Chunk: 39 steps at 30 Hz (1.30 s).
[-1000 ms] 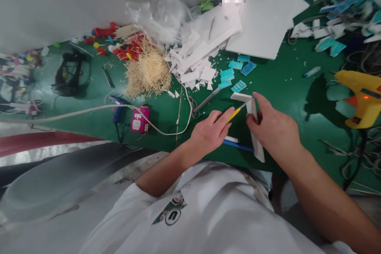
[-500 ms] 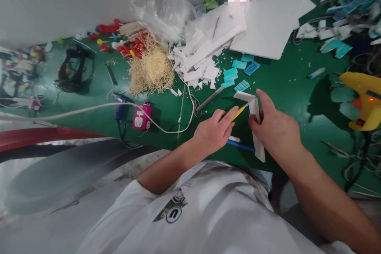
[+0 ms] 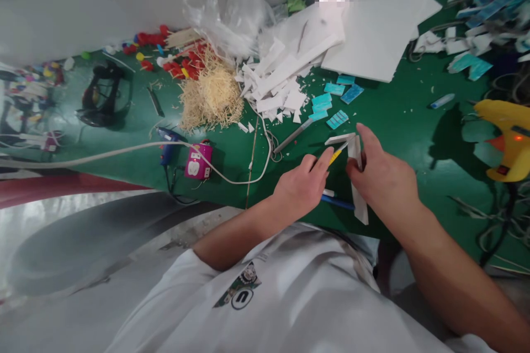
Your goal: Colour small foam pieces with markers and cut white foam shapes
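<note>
My left hand is closed around a slim yellow craft knife, its blade end pointing up and right. The tip meets the upper end of a white foam strip. My right hand pinches that strip between thumb and fingers, with the index finger stretched along its top. A shorter white foam piece lies at an angle to the left of the strip's upper end. Below the hands, a blue pen-like stick lies on the table, partly hidden by my left hand and the strip.
White foam scraps and blue-painted pieces lie ahead. A yellow glue gun stands at the right, near tangled cables. To the left are a pink power socket with a white cord, a blue glue gun and straw shavings.
My left hand and the craft knife have moved slightly right, toward the strip. The short foam piece has tipped, now showing a narrower face. My right hand stays nearly in place.
</note>
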Each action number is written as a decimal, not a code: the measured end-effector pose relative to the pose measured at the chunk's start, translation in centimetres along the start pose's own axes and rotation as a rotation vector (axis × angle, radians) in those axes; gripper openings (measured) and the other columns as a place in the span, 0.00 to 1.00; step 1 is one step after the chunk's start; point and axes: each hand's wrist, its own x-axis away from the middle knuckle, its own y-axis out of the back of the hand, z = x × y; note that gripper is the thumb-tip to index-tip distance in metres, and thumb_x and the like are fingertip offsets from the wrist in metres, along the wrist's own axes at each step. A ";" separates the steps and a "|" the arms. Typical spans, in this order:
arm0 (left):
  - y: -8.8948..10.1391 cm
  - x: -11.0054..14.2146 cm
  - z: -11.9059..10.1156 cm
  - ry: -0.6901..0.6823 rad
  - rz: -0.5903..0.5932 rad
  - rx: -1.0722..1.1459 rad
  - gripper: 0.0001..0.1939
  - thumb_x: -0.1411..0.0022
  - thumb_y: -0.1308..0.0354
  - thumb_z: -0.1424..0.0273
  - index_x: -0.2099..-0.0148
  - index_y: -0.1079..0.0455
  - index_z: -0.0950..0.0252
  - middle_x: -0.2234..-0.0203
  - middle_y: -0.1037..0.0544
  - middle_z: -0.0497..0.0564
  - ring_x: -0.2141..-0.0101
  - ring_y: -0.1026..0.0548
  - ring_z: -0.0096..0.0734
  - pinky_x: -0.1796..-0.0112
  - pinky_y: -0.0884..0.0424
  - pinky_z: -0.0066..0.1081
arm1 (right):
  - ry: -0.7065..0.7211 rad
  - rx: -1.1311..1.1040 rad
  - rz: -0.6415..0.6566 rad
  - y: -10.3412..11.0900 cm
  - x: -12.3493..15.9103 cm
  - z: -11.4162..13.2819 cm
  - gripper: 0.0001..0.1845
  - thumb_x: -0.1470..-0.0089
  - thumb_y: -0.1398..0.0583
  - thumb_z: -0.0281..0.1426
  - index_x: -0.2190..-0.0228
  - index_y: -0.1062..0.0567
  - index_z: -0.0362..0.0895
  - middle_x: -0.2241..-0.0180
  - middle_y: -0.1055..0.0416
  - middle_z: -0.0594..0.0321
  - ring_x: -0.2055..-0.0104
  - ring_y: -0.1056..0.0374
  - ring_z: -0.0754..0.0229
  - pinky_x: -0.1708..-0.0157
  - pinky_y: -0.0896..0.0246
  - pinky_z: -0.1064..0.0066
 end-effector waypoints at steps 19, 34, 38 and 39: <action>1.4 -1.5 -2.8 0.106 0.328 -0.028 0.38 0.26 0.53 0.75 0.20 0.58 0.52 0.52 0.27 0.52 0.67 0.22 0.25 0.76 0.35 0.23 | 0.000 0.073 0.005 -0.2 0.2 0.2 0.40 0.40 0.44 0.33 0.28 0.40 0.39 0.70 0.20 0.52 0.76 0.33 0.57 0.78 0.51 0.71; 0.2 0.3 -1.7 0.059 0.169 -0.012 0.36 0.27 0.53 0.75 0.21 0.50 0.54 0.57 0.28 0.50 0.73 0.29 0.22 0.77 0.36 0.23 | -0.085 0.062 0.097 0.6 -0.1 1.0 0.43 0.40 0.42 0.32 0.26 0.44 0.40 0.67 0.19 0.53 0.75 0.29 0.57 0.77 0.52 0.70; 0.3 0.1 -1.7 0.060 0.184 0.002 0.36 0.27 0.53 0.75 0.21 0.51 0.54 0.56 0.28 0.51 0.71 0.27 0.22 0.76 0.35 0.22 | -0.093 0.065 0.111 0.7 0.0 1.1 0.44 0.39 0.42 0.32 0.26 0.46 0.41 0.64 0.18 0.52 0.73 0.28 0.55 0.76 0.51 0.70; 0.3 0.1 -1.7 0.064 0.191 0.005 0.36 0.27 0.53 0.75 0.21 0.51 0.54 0.56 0.28 0.51 0.71 0.26 0.23 0.76 0.35 0.22 | -0.095 0.068 0.119 0.8 0.0 1.1 0.43 0.39 0.42 0.32 0.26 0.46 0.41 0.64 0.18 0.52 0.72 0.28 0.55 0.76 0.51 0.70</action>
